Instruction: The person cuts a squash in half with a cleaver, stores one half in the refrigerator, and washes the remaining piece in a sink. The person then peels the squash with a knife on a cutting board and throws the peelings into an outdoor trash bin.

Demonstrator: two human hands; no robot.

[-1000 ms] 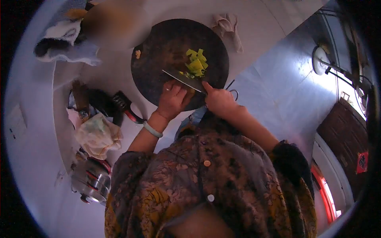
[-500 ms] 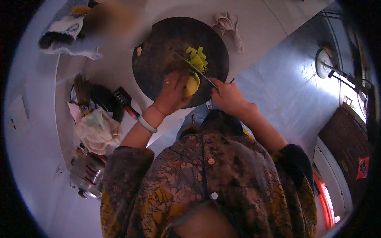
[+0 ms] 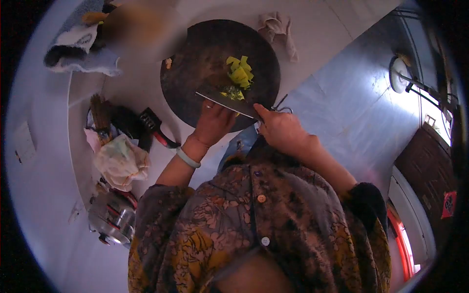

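Note:
My right hand is wrapped round the handle of a kitchen knife, whose blade stretches left across the near half of a round dark chopping board. My left hand is closed, its fingers bent right beside the blade. A sliver of a yellow-green vegetable piece shows at its fingertips; knife and fingers hide the rest. Just beyond the blade lie fresh-cut bits. Farther off sits a small heap of yellow-green chunks.
A small pale scrap lies at the board's left edge. Behind the board is a crumpled cloth. To the left are a black-and-red brush-like tool, a plastic bag and a metal pot. The tabletop edge runs along the right.
The knife has swung nearer to my left hand and its blade lies at a different angle. New cut bits lie beyond it. The vegetable in my left hand is now mostly hidden.

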